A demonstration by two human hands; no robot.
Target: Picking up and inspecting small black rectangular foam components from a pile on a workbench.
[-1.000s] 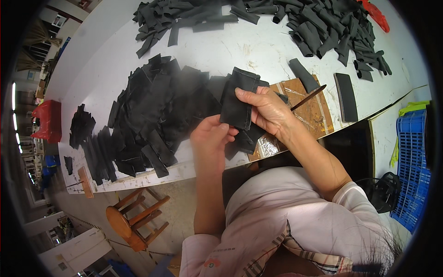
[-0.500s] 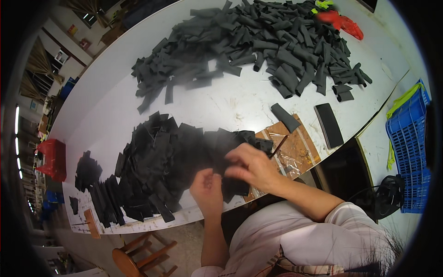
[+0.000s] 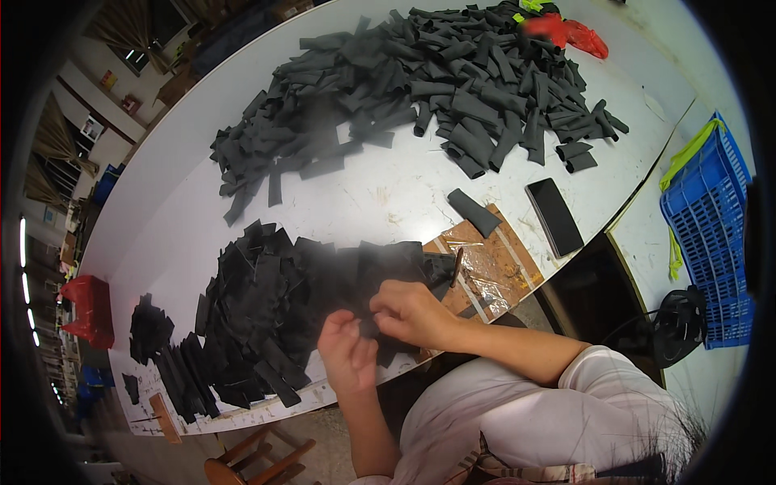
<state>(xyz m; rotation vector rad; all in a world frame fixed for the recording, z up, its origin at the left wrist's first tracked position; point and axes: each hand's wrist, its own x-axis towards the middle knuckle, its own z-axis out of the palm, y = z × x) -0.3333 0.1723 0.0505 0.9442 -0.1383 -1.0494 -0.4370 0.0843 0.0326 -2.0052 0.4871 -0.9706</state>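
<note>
Close together over the near edge of the table, my left hand (image 3: 349, 353) and my right hand (image 3: 416, 314) both have their fingers closed. A small dark grey fabric piece (image 3: 368, 328) shows between their fingertips, mostly hidden by them. Behind and to the left of the hands lies a heap of flat dark fabric pieces (image 3: 255, 295), some in neat stacks. A single dark fabric tube (image 3: 474, 212) rests at the far edge of a brown board (image 3: 505, 271) partly covered with clear tape. A thin pointed tool (image 3: 458, 265) stands up by the board's left side.
A large pile of dark fabric tubes (image 3: 477, 101) covers the far side of the white table (image 3: 364, 194). A black phone (image 3: 554, 217) lies right of the board. Farther right are a blue plastic basket (image 3: 707, 226) and a small black fan (image 3: 679, 323). A wooden stool (image 3: 263, 461) stands below.
My right hand has moved in toward my left, its loose fingers now closed. A small fabric piece now shows between them. The whole view has shifted slightly.
</note>
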